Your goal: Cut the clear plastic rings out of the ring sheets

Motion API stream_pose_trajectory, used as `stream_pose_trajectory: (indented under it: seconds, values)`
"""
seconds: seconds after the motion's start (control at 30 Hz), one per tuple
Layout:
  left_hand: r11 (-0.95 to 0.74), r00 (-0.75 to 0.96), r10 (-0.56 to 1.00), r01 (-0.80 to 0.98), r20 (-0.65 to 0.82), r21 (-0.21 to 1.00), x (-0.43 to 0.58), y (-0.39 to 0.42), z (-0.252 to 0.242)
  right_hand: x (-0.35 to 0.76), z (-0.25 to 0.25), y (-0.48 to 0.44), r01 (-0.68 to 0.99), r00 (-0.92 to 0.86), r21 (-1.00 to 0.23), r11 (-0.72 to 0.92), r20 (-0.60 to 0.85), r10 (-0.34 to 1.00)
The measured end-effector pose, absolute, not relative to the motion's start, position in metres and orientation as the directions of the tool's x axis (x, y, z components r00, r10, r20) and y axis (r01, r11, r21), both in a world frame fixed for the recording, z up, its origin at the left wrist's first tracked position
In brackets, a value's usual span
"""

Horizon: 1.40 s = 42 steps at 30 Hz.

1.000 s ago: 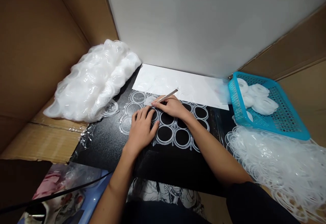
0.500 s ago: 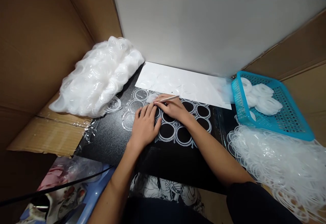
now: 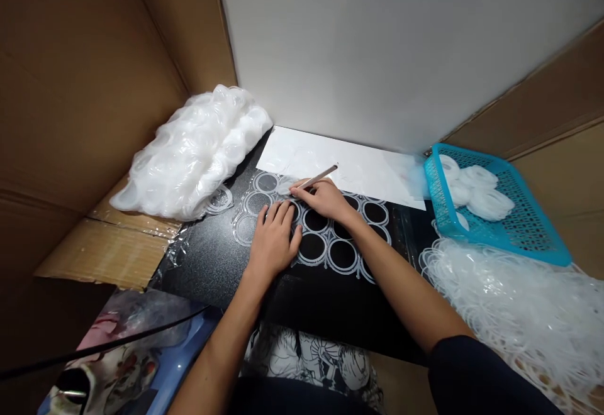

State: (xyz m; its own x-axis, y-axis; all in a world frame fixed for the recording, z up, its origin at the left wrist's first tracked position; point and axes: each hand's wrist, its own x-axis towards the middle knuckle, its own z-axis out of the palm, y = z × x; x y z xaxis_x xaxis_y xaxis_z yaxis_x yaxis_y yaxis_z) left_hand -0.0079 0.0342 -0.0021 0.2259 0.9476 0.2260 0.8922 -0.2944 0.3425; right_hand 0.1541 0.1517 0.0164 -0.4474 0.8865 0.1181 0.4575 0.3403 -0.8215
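Observation:
A translucent sheet of joined rings lies on the black tabletop. My left hand rests palm down on its left part, fingers somewhat apart, holding nothing. My right hand is closed around a thin pale stick with a dark end, which slants up to the right. A small clear film piece is at my right fingertips; whether they grip it I cannot tell. Behind the rings lies a white paper strip.
A heap of clear plastic rings stands at the back left on cardboard. On the right are a blue basket holding white ring bundles and a tangled pile of clear rings. A pale wall rises behind.
The stick now stands more steeply, its dark end higher, and my right hand has shifted slightly. My left hand sits a little lower on the rings. The whole view has moved slightly.

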Motion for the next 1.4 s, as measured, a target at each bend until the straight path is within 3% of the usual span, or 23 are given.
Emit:
stream_pose_trajectory:
  seconds: [0.23, 0.57, 0.7, 0.8, 0.97, 1.07, 1.27, 1.4]
  values:
    - [-0.296, 0.232, 0.947, 0.897, 0.222, 0.327, -0.007, 0.035, -0.001, 0.156, 0.005, 0.145, 0.431, -0.441, -0.844, 0.320, 0.112, 0.890]
    - [-0.282, 0.223, 0.953, 0.898, 0.205, 0.337, -0.006, 0.036, -0.001, 0.153, 0.002, 0.139, 0.464, -0.474, -0.761, 0.454, 0.220, 0.853]
    - [-0.279, 0.221, 0.955, 0.896, 0.200, 0.345, -0.006, 0.037, 0.000, 0.149, -0.003, 0.129, 0.509, -0.515, -0.638, 0.578, 0.312, 0.798]
    - [-0.279, 0.220, 0.954, 0.899, 0.205, 0.336, -0.006, 0.037, 0.000, 0.145, -0.004, 0.125, 0.590, -0.561, -0.508, 0.627, 0.302, 0.771]
    - [-0.266, 0.206, 0.956, 0.906, 0.209, 0.328, -0.006, 0.036, -0.003, 0.141, 0.011, 0.148, 0.737, -0.535, -0.304, 0.603, 0.281, 0.796]
    - [-0.273, 0.210, 0.954, 0.900, 0.212, 0.340, -0.007, 0.035, -0.003, 0.145, 0.025, 0.183, 0.792, -0.468, -0.252, 0.555, 0.334, 0.819]
    - [-0.275, 0.202, 0.953, 0.888, 0.226, 0.369, -0.007, 0.035, -0.003, 0.150, 0.041, 0.243, 0.797, -0.337, -0.362, 0.484, 0.400, 0.852]
    - [-0.284, 0.187, 0.952, 0.839, 0.244, 0.465, -0.010, 0.036, -0.001, 0.136, 0.040, 0.244, 0.689, -0.225, -0.565, 0.454, 0.429, 0.875]
